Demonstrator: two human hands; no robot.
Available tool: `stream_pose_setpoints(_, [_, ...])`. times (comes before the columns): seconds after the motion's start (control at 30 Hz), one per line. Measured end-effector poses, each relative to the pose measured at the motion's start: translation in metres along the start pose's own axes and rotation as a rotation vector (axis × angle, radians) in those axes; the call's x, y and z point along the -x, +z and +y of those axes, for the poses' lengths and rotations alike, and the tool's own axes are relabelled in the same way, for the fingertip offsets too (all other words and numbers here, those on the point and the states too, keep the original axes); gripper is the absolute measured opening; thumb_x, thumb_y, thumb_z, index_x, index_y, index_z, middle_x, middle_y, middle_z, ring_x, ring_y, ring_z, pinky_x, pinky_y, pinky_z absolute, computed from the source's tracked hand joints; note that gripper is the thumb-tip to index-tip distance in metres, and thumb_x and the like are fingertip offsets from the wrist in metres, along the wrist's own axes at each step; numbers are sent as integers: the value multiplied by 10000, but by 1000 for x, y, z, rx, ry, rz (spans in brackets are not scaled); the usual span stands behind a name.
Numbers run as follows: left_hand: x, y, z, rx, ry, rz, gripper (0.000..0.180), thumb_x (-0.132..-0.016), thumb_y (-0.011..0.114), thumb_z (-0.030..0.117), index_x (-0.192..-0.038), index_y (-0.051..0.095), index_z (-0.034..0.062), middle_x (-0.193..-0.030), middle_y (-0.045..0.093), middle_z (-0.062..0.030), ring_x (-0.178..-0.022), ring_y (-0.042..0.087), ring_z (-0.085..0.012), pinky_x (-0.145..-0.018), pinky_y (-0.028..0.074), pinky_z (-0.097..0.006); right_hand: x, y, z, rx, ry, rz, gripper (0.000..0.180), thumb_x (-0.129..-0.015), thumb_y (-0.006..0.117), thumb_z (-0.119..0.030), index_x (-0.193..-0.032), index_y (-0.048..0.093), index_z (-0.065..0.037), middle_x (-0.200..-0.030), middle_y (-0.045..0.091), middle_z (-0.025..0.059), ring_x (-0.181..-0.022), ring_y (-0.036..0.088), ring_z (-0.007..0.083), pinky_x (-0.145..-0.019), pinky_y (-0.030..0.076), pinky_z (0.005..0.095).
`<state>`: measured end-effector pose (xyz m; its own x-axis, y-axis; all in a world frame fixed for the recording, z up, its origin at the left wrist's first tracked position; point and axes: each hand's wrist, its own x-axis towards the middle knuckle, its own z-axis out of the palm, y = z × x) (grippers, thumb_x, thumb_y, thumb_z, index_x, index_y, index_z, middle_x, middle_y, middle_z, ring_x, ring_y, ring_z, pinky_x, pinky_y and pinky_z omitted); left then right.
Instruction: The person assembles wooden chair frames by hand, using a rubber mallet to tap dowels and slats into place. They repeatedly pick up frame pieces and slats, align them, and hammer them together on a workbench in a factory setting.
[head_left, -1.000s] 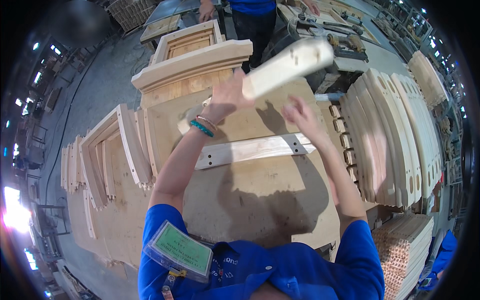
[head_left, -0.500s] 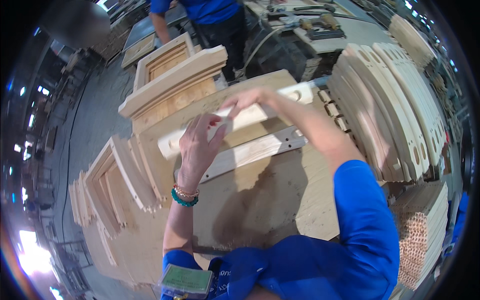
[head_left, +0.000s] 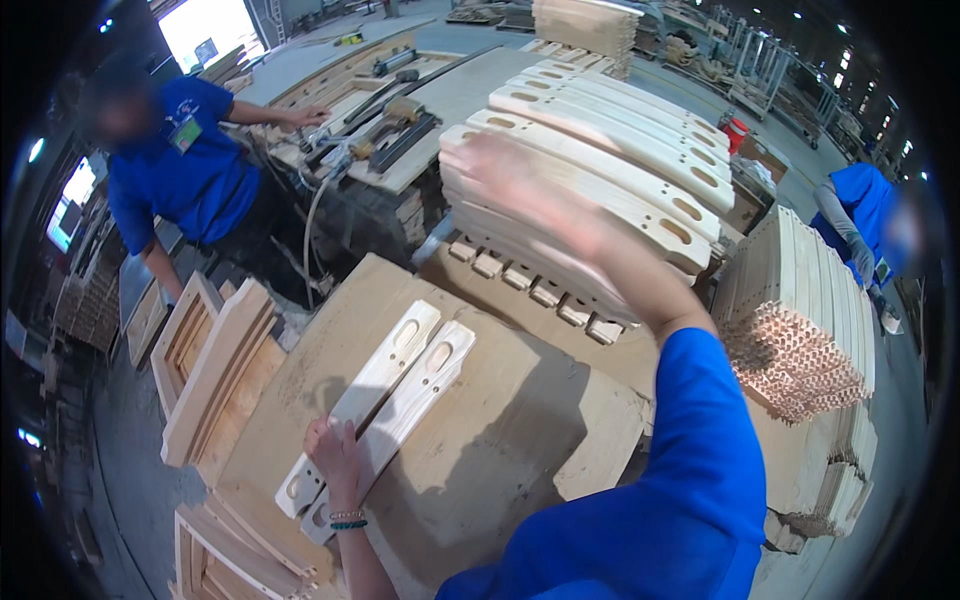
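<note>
Two pale wooden slats lie side by side on the worktable (head_left: 500, 430), slanting away from me: a left slat (head_left: 386, 370) and a right slat (head_left: 425, 392). Each has oval slots near its ends and small drilled holes. My left hand (head_left: 335, 460) is closed across the left slat near its close end, thumb toward the gap between the two. Reaching forward, my right hand (head_left: 492, 168) is over the left end of a stack of similar slotted slats (head_left: 600, 185). Motion smears its fingers, so their grip cannot be made out.
Assembled wooden frames (head_left: 225, 370) stand along the table's left side. Beyond them a person in blue (head_left: 190, 160) reaches over a bench with a nail gun (head_left: 400, 125). At right rises a tall stack of wooden parts (head_left: 800, 310), another person (head_left: 850, 220) behind it.
My view has turned right. My right hand has left the far slat and reached to the stack. Both slats now lie closer together, and my left hand has come down onto the left one.
</note>
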<state>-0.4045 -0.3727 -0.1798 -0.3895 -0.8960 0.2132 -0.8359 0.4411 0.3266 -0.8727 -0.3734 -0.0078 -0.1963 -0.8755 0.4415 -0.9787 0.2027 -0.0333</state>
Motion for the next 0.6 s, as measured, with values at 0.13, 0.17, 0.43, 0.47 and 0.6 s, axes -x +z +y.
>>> stream_pose_setpoints(0.13, [-14, 13, 2, 98, 110, 43, 388, -872, 611, 232, -1157, 556, -26, -1116, 565, -191, -1064, 517, -340, -959, 357, -434, 48, -68, 177, 332, 621, -147, 763, -706, 679, -365, -1371, 424, -91, -1304, 475, 234, -1279, 405, 363, -1031, 363, 501])
stream_pose_setpoints(0.17, [-14, 12, -1, 105, 144, 42, 381, -871, 614, 231, -1145, 563, -29, -1104, 570, -190, -1048, 527, -340, -947, 369, -433, 52, -85, 199, 217, 646, -435, 716, -657, 694, -354, -1275, 507, -44, -1252, 515, 233, -1233, 447, 385, -997, 402, 490])
stream_pose_setpoints(0.43, [-60, -5, 46, 233, 34, 105, 317, -906, 586, 253, -1127, 611, 27, -1097, 615, -188, -1055, 567, -345, -930, 433, -404, 37, -84, 180, 200, 412, -101, 710, -614, 743, -333, -1172, 491, 25, -1160, 557, 243, -1098, 537, 402, -913, 463, 448])
stream_pose_setpoints(0.47, [-69, -14, 56, 275, 26, 118, 324, -919, 572, 265, -1138, 615, 30, -1105, 622, -189, -1064, 574, -344, -950, 431, -395, 26, -84, 160, 118, 306, -20, 717, -615, 750, -354, -1164, 478, 20, -1133, 559, 244, -1083, 542, 400, -897, 462, 453])
stream_pose_setpoints(0.6, [-122, -77, 178, 1194, 273, -250, 548, -995, 456, 328, -1449, 326, 49, -1407, 453, -153, -1296, 433, -230, -1077, 315, -336, -10, -95, 39, -202, 54, -119, 762, -638, 771, -411, -1168, 459, 39, -1091, 560, 224, -1026, 558, 336, -866, 449, 412])
